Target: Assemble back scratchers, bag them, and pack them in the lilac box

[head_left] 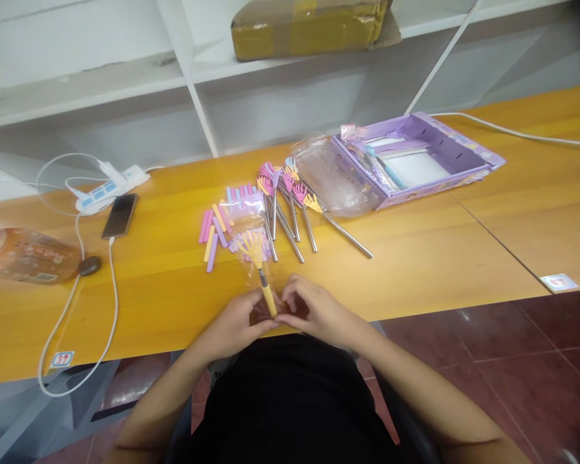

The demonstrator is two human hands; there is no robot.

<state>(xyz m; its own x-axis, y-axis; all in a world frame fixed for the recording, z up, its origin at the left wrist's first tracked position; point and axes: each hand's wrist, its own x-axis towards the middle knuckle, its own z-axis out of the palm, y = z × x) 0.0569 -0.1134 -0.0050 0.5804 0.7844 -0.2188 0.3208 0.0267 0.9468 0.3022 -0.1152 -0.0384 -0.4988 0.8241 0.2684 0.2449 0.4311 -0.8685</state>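
While both hands meet at the table's near edge, the left hand (pixel 244 322) and right hand (pixel 314 309) pinch the yellow-handled scratcher (pixel 267 293) between them, its yellow claw pointing away from the person. Just beyond it lie colored sticks (pixel 212 241) and a cluster of metal-rod scratchers (pixel 290 212). Right of these, clear plastic bags (pixel 336 180) touch the purple box (pixel 439 151). A phone (pixel 120 214) lies near the power strip (pixel 113 190) at left.

Yellow back scratcher (pixel 267 294), head up

A phone (pixel 120 215) lies just beside a white power strip (pixel 113 189).
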